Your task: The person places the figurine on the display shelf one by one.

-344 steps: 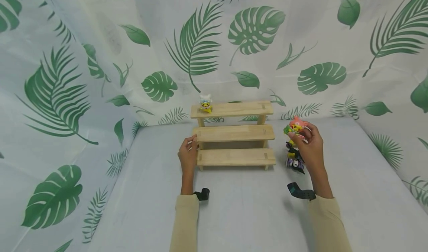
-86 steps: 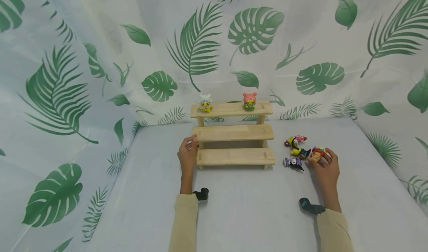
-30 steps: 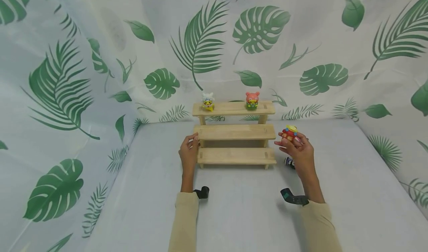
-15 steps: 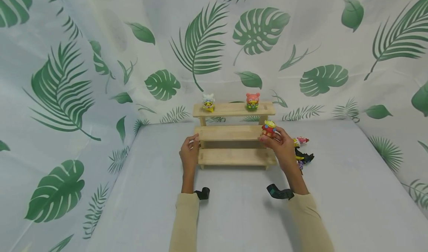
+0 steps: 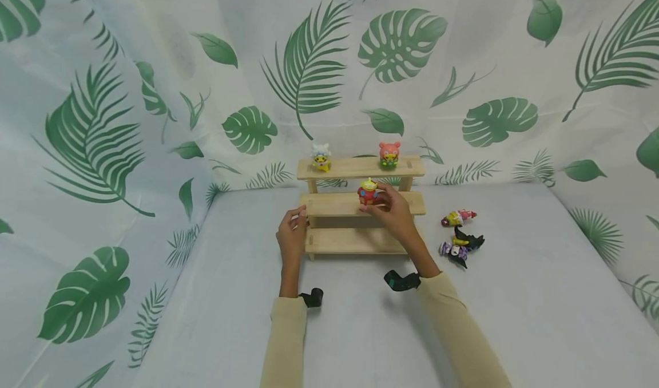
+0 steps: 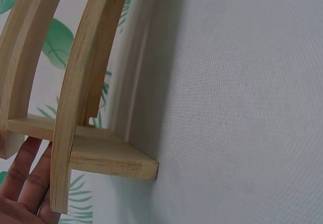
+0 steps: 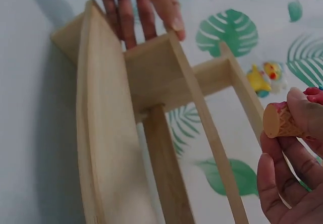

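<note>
A three-tier wooden display stand (image 5: 360, 204) stands on the table. At its left end my left hand (image 5: 291, 232) holds the middle plank, thumb on the plank end and fingers against the side board, as the right wrist view shows. Over the middle tier, my right hand (image 5: 395, 213) pinches a small toy figurine (image 5: 368, 192) with a yellow-green top, a red body and a waffle-cone base (image 7: 280, 120). The figurine is upright; whether its base touches the plank I cannot tell. On the top tier sit a white-hatted yellow figurine (image 5: 321, 158) at left and a pink-hooded one (image 5: 389, 155) at right.
Right of the stand, several figurines lie on the white tabletop (image 5: 350, 331): a pink and yellow one (image 5: 458, 217), a black and yellow one (image 5: 469, 239), and a purple and black one (image 5: 454, 253). A leaf-print curtain (image 5: 329, 79) hangs close behind the stand.
The pink-hooded figurine went from my right hand onto the top tier. My right hand then picked up the red figurine and carried it left over the middle tier. My left hand stayed put.
</note>
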A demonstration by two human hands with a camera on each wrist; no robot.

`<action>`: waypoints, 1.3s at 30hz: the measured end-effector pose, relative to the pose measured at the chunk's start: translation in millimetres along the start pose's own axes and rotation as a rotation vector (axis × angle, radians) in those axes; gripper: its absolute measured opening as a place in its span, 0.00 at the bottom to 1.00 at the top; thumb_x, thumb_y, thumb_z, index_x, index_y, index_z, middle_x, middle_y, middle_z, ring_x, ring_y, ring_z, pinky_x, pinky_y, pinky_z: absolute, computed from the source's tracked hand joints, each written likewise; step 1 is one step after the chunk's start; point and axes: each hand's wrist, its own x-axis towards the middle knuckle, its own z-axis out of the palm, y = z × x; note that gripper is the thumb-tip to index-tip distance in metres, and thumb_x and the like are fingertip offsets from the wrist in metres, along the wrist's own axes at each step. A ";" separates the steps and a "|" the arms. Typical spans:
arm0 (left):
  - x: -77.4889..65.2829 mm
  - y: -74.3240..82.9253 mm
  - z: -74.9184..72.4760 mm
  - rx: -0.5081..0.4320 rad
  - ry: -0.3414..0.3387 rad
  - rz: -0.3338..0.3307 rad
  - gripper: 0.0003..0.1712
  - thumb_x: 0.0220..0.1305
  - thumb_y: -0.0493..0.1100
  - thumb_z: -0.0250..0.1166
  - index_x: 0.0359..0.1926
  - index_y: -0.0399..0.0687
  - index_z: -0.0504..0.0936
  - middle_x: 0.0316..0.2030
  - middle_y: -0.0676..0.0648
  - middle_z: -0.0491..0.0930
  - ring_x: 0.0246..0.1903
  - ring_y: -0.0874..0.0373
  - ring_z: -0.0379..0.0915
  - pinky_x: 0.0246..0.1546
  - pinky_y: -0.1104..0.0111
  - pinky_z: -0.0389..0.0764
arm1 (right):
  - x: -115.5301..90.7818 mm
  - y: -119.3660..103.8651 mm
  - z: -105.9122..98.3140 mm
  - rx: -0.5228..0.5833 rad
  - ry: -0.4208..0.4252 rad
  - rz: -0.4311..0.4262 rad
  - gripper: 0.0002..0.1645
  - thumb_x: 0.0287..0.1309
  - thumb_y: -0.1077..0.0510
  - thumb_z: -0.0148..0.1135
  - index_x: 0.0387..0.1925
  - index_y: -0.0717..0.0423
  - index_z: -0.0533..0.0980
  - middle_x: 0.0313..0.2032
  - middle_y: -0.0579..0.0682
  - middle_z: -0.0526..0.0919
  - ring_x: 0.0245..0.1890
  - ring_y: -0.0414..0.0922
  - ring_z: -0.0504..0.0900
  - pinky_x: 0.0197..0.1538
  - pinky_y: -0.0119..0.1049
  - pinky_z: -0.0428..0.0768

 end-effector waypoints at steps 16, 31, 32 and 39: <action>-2.1 6.4 0.3 -0.019 -0.010 0.030 0.12 0.71 0.42 0.59 0.49 0.41 0.82 0.53 0.41 0.83 0.44 0.49 0.85 0.44 0.65 0.88 | 15.3 -7.0 47.4 -0.040 -0.050 -0.119 0.31 0.53 0.71 0.69 0.58 0.68 0.69 0.44 0.69 0.84 0.44 0.60 0.85 0.47 0.49 0.87; -9.9 34.7 -8.1 -0.022 -0.052 0.040 0.14 0.72 0.37 0.57 0.51 0.30 0.79 0.54 0.36 0.81 0.48 0.41 0.83 0.47 0.58 0.87 | 27.8 11.0 69.9 -0.107 -0.058 -0.202 0.30 0.53 0.69 0.69 0.58 0.65 0.69 0.43 0.65 0.86 0.38 0.56 0.87 0.40 0.42 0.88; -9.8 34.7 -8.2 -0.022 -0.055 0.043 0.14 0.72 0.37 0.57 0.51 0.30 0.79 0.54 0.36 0.81 0.48 0.41 0.82 0.47 0.57 0.86 | 28.7 11.6 70.8 -0.105 -0.056 -0.199 0.30 0.53 0.69 0.69 0.57 0.65 0.70 0.43 0.65 0.86 0.39 0.56 0.87 0.40 0.43 0.88; -10.4 34.0 -7.9 -0.027 -0.048 0.064 0.14 0.71 0.36 0.57 0.50 0.28 0.79 0.54 0.35 0.80 0.47 0.38 0.82 0.48 0.51 0.85 | 34.2 14.9 77.5 -0.110 -0.054 -0.169 0.30 0.52 0.71 0.69 0.57 0.65 0.70 0.45 0.66 0.85 0.44 0.57 0.86 0.46 0.47 0.87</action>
